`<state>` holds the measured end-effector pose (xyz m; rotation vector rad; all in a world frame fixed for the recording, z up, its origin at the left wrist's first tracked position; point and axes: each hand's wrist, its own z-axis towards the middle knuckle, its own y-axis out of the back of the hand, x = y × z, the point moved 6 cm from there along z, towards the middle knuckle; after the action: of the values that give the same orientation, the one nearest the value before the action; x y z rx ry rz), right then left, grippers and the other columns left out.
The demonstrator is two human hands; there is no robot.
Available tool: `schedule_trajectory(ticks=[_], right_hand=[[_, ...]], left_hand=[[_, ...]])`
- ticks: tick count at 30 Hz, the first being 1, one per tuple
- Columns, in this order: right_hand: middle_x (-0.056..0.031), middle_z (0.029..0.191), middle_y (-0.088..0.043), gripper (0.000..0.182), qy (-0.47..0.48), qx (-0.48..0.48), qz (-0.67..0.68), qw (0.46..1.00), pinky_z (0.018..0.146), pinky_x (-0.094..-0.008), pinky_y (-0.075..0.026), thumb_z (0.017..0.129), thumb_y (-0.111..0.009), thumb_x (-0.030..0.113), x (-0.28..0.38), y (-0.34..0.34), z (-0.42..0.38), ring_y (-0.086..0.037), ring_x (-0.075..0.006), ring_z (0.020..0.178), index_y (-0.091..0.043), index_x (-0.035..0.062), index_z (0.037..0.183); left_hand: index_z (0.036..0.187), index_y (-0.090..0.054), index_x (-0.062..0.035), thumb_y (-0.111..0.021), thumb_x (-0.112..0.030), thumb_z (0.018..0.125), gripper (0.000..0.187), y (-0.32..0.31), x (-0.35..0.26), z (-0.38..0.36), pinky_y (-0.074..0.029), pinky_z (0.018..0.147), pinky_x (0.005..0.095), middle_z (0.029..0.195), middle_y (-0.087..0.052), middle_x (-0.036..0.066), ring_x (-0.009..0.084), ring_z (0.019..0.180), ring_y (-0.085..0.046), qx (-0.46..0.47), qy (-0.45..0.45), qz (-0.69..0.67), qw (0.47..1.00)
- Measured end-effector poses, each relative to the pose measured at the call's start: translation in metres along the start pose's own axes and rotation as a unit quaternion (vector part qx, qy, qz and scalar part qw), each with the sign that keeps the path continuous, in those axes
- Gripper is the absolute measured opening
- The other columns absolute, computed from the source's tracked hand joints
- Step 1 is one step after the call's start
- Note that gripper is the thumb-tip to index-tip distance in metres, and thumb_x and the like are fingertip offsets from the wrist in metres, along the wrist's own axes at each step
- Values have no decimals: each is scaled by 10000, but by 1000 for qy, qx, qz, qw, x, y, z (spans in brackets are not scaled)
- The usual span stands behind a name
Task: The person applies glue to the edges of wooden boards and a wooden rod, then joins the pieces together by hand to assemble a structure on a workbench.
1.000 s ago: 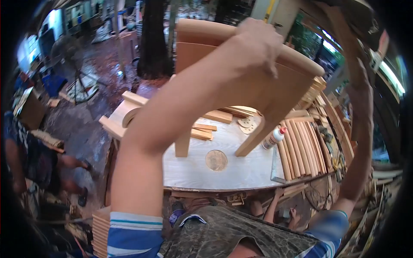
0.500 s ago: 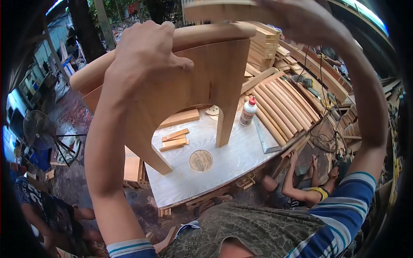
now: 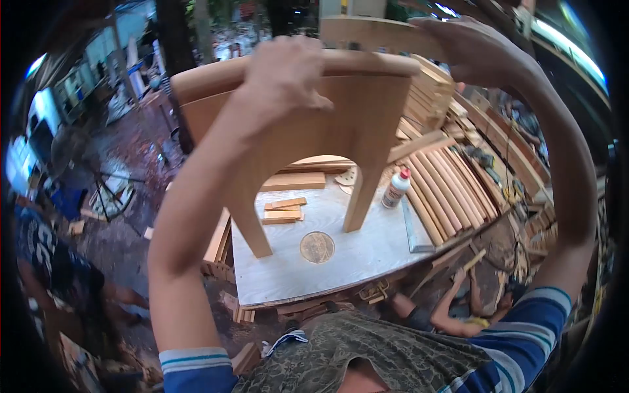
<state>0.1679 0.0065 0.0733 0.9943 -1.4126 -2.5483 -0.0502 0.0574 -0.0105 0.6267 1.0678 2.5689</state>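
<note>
A wooden frame (image 3: pixel 341 124) with an arched cutout, two legs and a rounded top rail stands upright over the white tabletop (image 3: pixel 275 285). My left hand (image 3: pixel 285 75) is wrapped over the top rail, fingers on the far side and thumb on the near face. Behind the rail's right end, my right hand (image 3: pixel 472 52) grips the end of a flat wooden board (image 3: pixel 377 34), which lies roughly level just above the rail. Small wood strips (image 3: pixel 283 212) and a longer wood block (image 3: pixel 295 181) show through the arch. Right of the frame stands a glue bottle (image 3: pixel 396 188) with a red cap.
Rounded wooden rails (image 3: pixel 445 190) lie side by side at the table's right, next to a metal-edged strip (image 3: pixel 417 229). Stacked timber (image 3: pixel 429 95) rises behind. A person (image 3: pixel 458 308) crouches at lower right, another (image 3: pixel 56 262) is at left near a fan (image 3: pixel 72 147).
The frame now sits further right in view and faces me more squarely. My right hand and the board have come lower, with less blur. My left hand keeps its hold on the rail.
</note>
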Motion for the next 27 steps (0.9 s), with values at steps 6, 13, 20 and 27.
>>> schedule_trajectory(ticks=[6, 13, 20, 27], right_hand=[[-209, 1126, -690, 692, -91, -213, 78, 970, 910, -387, -549, 789, -758, 146, 93, 114, 23, -685, -282, 1025, -498, -21, 1407], [-228, 1215, -638, 681, 100, -80, 213, 969, 1010, -375, -468, 754, -685, 67, 140, 56, 85, -624, -285, 1116, -519, 4, 1412], [-252, 1064, -660, 725, 128, -139, 236, 953, 951, -446, -493, 747, -762, 130, 128, 63, 112, -650, -396, 970, -514, 1, 1416], [-169, 1099, -653, 823, 68, -13, 140, 988, 964, -376, -482, 720, -631, 4, 154, 74, 87, -629, -261, 1063, -419, 34, 1515]], left_hand=[[1244, -564, 21, -906, -519, 621, 893, -2, -20, -26, -413, 999, 400, 1122, -595, 112, 255, 1121, -557, -92, 8, 33, 995], [1278, -574, 23, -894, -498, 641, 884, -14, -21, -17, -394, 1009, 411, 1113, -599, 98, 253, 1120, -555, 22, 21, -28, 999], [1178, -673, -11, -735, -344, 825, 489, -24, -16, -19, -393, 988, 400, 1122, -663, 102, 228, 1075, -596, -241, 40, 76, 967], [1226, -641, -23, -768, -300, 766, 551, -33, -14, -9, -413, 1030, 388, 1167, -639, 131, 269, 1129, -592, -220, 51, 9, 974]])
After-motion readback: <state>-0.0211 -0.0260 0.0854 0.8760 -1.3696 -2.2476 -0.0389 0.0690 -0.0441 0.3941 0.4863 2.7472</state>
